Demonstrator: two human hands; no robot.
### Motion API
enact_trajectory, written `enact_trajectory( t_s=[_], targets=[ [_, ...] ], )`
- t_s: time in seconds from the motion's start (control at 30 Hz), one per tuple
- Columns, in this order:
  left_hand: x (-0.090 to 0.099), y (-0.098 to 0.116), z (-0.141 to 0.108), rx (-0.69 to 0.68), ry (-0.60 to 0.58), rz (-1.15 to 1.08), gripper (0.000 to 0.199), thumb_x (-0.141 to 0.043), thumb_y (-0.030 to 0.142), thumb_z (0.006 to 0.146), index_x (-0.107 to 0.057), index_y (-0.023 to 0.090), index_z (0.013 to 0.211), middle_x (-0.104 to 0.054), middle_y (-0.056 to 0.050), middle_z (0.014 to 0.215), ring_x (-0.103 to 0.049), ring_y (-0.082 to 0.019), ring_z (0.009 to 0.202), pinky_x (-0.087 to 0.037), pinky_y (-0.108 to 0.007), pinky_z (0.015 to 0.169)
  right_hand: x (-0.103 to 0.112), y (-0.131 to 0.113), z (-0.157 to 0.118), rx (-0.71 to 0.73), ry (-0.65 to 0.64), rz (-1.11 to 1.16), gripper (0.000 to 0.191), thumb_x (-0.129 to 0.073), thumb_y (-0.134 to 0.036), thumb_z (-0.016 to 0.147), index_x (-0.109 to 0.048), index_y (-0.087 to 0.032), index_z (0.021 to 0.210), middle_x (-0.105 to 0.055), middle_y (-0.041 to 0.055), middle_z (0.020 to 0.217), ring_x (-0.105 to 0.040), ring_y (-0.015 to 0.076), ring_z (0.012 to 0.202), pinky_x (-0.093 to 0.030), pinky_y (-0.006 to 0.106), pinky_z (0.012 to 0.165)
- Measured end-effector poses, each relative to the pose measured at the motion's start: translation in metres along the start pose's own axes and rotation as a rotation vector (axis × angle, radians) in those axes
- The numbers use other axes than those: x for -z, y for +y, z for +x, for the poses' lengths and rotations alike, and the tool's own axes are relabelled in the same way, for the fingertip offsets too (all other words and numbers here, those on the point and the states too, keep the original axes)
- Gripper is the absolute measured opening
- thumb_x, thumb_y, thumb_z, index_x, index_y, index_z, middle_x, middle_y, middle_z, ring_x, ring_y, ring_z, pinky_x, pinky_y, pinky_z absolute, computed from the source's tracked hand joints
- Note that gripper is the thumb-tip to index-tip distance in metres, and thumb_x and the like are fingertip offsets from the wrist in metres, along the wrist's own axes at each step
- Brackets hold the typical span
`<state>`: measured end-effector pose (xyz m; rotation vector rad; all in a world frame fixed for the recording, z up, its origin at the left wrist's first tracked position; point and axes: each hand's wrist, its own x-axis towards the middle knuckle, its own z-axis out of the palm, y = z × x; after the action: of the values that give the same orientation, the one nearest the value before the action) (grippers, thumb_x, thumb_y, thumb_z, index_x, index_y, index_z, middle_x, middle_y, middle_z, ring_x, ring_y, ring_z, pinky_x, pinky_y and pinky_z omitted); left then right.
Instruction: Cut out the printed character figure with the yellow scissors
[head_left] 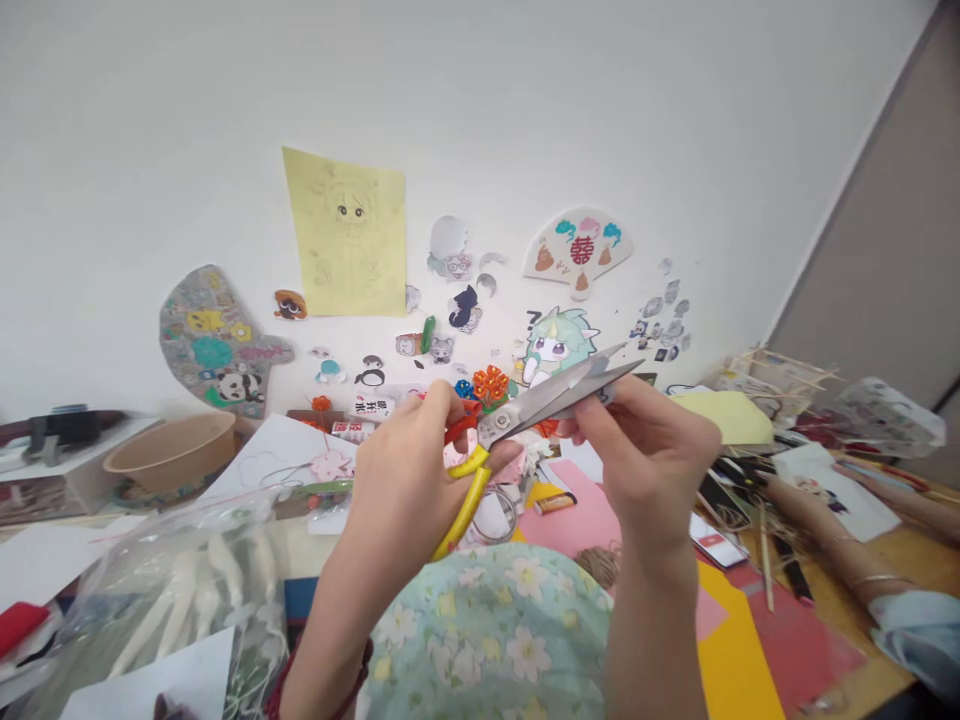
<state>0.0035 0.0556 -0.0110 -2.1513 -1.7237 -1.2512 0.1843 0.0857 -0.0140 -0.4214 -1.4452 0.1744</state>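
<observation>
My left hand point(412, 450) is closed around the handles of a pair of scissors point(536, 400), one yellow and the other red-orange. The grey blades point to the right and stand slightly apart. At the blades, my right hand point(649, 440) has its thumb and fingers pinched together. What lies between those fingers is hidden by the blades and too small to tell. Orange and blue beaded flowers point(491, 385) stand just behind the scissors. Beneath my hands spreads a pale green floral cloth point(487, 630).
Left is a clear plastic bag point(187, 590) with white pieces, and a tan bowl point(172, 450). Pink paper point(577, 500), twine point(596, 565), a phone point(718, 542) and yellow paper point(739, 640) lie right. Another person's arm point(817, 525) reaches in from the right. Cutouts and drawings cover the wall.
</observation>
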Motion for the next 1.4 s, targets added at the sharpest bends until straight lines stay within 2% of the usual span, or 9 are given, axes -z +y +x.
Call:
enact_trajectory(
  t_s=[0.13, 0.33, 0.53, 0.63, 0.87, 1.07, 1.4],
  targets=[
    [-0.001, -0.005, 0.003, 0.027, -0.055, -0.067, 0.042, -0.056, 0.063, 0.086, -0.039, 0.025, 0.086, -0.056, 0.003, 0.071, -0.048, -0.017, 0.062, -0.033, -0.029, 0.061, 0.005, 0.003, 0.002, -0.021, -0.052, 0.060, 0.019, -0.067, -0.019, 0.092, -0.068, -0.020, 0.074, -0.059, -0.0017, 0.061, -0.054, 0.0129, 0.057, -0.040, 0.029, 0.052],
    [-0.006, -0.008, 0.003, 0.008, -0.152, -0.217, 0.039, -0.063, 0.058, 0.085, -0.042, 0.025, 0.085, -0.047, 0.008, 0.061, -0.040, -0.014, 0.057, -0.030, -0.026, 0.056, 0.009, 0.000, 0.004, -0.036, -0.106, 0.035, 0.025, -0.064, -0.019, 0.094, -0.064, -0.020, 0.068, -0.058, -0.0015, 0.061, -0.053, 0.0125, 0.057, -0.039, 0.028, 0.052],
    [-0.006, -0.007, 0.002, -0.011, -0.076, -0.207, 0.039, -0.066, 0.054, 0.084, -0.040, 0.024, 0.084, -0.048, 0.007, 0.065, -0.041, -0.013, 0.058, -0.031, -0.025, 0.057, 0.014, -0.006, 0.006, -0.043, -0.168, -0.033, 0.027, -0.063, -0.016, 0.092, -0.064, -0.019, 0.065, -0.058, -0.0013, 0.062, -0.053, 0.0123, 0.058, -0.040, 0.027, 0.053],
    [-0.005, -0.007, 0.003, -0.019, -0.062, -0.223, 0.040, -0.066, 0.053, 0.085, -0.039, 0.024, 0.083, -0.044, 0.009, 0.063, -0.037, -0.012, 0.056, -0.029, -0.025, 0.056, 0.016, -0.005, 0.007, -0.036, -0.173, -0.033, 0.027, -0.063, -0.017, 0.092, -0.064, -0.020, 0.066, -0.058, -0.0012, 0.062, -0.053, 0.0124, 0.058, -0.041, 0.026, 0.053],
    [-0.011, -0.013, 0.003, 0.007, -0.212, -0.368, 0.043, -0.068, 0.050, 0.085, -0.036, 0.024, 0.078, -0.036, 0.009, 0.062, -0.032, -0.011, 0.059, -0.024, -0.024, 0.053, 0.013, 0.005, 0.007, -0.132, -0.184, 0.017, 0.027, -0.066, -0.025, 0.093, -0.066, -0.018, 0.067, -0.056, -0.0016, 0.057, -0.051, 0.0116, 0.055, -0.039, 0.026, 0.051],
    [-0.016, -0.014, 0.004, 0.035, -0.309, -0.491, 0.046, -0.063, 0.057, 0.089, -0.034, 0.023, 0.076, -0.033, 0.009, 0.064, -0.029, -0.011, 0.060, -0.022, -0.024, 0.054, 0.012, 0.012, 0.008, -0.197, -0.201, 0.080, 0.026, -0.068, -0.028, 0.093, -0.067, -0.018, 0.069, -0.056, -0.0019, 0.058, -0.051, 0.0107, 0.055, -0.038, 0.025, 0.052],
    [-0.013, -0.021, 0.008, 0.103, -0.362, -0.523, 0.044, -0.070, 0.054, 0.083, -0.040, 0.023, 0.074, -0.037, 0.009, 0.056, -0.034, -0.009, 0.051, -0.022, -0.022, 0.049, 0.010, 0.017, 0.013, -0.248, -0.256, 0.071, 0.029, -0.069, -0.028, 0.090, -0.065, -0.016, 0.063, -0.056, -0.0017, 0.056, -0.050, 0.0105, 0.053, -0.039, 0.024, 0.051]
  ],
)
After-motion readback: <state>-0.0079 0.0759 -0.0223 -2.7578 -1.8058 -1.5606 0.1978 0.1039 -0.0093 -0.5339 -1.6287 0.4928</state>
